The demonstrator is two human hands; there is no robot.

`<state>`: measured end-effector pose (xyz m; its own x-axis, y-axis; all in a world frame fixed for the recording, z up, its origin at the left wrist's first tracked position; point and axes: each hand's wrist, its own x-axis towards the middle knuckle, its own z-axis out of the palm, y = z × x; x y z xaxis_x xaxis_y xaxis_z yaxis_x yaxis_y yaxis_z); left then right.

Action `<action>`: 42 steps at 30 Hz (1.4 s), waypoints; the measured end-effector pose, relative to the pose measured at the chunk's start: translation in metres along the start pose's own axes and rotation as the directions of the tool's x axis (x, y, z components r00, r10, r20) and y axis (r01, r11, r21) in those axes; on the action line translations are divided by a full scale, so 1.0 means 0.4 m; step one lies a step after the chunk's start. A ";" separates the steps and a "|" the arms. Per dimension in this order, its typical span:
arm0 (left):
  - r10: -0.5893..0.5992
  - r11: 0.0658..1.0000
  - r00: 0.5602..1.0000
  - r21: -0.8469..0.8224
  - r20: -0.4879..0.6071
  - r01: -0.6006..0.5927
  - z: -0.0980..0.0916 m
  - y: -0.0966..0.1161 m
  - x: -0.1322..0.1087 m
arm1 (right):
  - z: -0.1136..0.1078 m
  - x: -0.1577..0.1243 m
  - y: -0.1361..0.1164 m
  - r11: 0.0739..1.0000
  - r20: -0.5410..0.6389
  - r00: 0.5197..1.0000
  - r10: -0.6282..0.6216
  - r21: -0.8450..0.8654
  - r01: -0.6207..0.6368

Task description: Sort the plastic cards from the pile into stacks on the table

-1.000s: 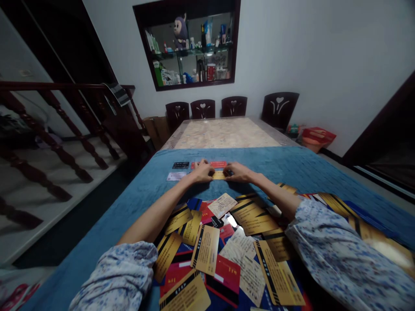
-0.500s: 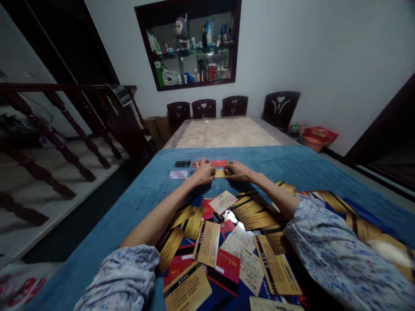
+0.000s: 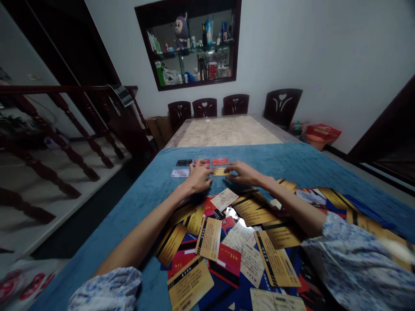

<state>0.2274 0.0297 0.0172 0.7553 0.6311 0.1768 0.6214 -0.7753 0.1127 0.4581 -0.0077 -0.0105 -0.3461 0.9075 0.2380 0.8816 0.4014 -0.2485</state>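
My left hand (image 3: 200,176) hovers over the two rows of cards with its fingers spread, partly hiding a red card (image 3: 204,162) in the far row. Just right of it lies a gold card (image 3: 221,171) in the near row. At that card's right end is my right hand (image 3: 241,172), fingers apart and curved; whether the fingertips touch the card I cannot tell. A black card (image 3: 184,163) and another red card (image 3: 220,161) also lie in the far row, and a pale card (image 3: 180,173) lies at the near row's left end.
A loose heap of gold, red, blue and cream cards (image 3: 207,237) covers the near part of the blue cloth (image 3: 129,224). More cards and a blue tray-like item (image 3: 369,211) lie at right. Beyond the cloth are the bare tabletop (image 3: 223,131) and several dark chairs (image 3: 282,106).
My left hand has drawn back from the gold card toward me, and its fingers have spread. My right hand's fingers have loosened at the card's right end. The gold card stays in the row.
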 end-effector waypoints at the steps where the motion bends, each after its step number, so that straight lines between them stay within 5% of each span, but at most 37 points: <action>1: -0.002 1.000 1.000 -0.005 0.001 0.002 -0.006 0.008 -0.014 | -0.001 -0.008 -0.007 1.000 0.005 1.000 -0.014 0.019 0.014; 10: 0.039 0.999 0.998 -0.023 0.056 -0.038 -0.020 0.093 -0.108 | -0.020 -0.072 -0.062 0.985 0.098 0.990 -0.103 0.150 0.087; 20: 0.092 0.995 0.988 0.028 0.122 -0.096 -0.005 0.146 -0.132 | -0.023 -0.091 -0.103 0.971 0.173 0.969 -0.176 0.192 0.141; 42: 0.067 0.998 0.987 -0.031 0.146 -0.063 0.013 0.138 -0.122 | -0.009 -0.100 -0.082 0.949 0.187 0.966 -0.178 0.293 0.118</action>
<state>0.2259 -0.0438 0.0096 0.8174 0.5747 0.0388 0.5660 -0.8139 0.1316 0.4443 -0.0574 -0.0084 -0.5512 0.8286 0.0984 0.7015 0.5240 -0.4831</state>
